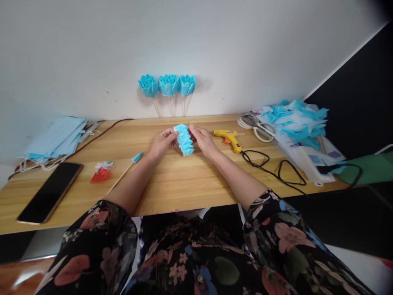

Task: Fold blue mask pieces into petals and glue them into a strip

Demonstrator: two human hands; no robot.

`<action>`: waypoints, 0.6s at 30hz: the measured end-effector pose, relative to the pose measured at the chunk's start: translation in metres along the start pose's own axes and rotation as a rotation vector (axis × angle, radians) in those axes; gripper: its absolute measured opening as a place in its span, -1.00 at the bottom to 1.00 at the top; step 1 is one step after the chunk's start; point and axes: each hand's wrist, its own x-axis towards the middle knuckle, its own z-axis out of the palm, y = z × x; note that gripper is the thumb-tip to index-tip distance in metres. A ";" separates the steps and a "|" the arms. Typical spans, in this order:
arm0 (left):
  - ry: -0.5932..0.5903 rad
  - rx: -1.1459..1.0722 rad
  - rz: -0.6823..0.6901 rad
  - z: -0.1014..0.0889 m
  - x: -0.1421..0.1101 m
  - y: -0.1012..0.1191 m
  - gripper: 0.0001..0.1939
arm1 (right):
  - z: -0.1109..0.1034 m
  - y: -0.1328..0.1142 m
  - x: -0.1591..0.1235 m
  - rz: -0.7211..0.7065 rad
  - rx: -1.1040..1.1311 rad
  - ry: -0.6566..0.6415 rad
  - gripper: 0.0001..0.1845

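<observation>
A pleated strip of light blue mask fabric (184, 140) is held up over the middle of the wooden table. My left hand (164, 142) pinches its left edge, thumb in front. At the strip's upper right edge, the thumb and fingers of my right hand (202, 140) are closed on it; some fingertips are hidden behind the folds. Beside my left forearm lies a thin wooden stick (124, 172) with a rolled blue tip (137, 157). A yellow glue gun (227, 137) rests just right of my right hand.
Three blue fabric flowers (169, 85) on sticks lean against the wall. Face masks (57, 137), a phone (50, 192) and a red-and-white packet (102, 172) lie left. Rightward are scissors (264, 132), blue and white scraps (296, 119), a power strip (315, 166) and a black cord (284, 180).
</observation>
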 end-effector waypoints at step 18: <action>-0.022 -0.018 -0.044 0.001 -0.002 0.003 -0.61 | 0.000 -0.003 -0.001 -0.063 -0.100 0.004 -0.40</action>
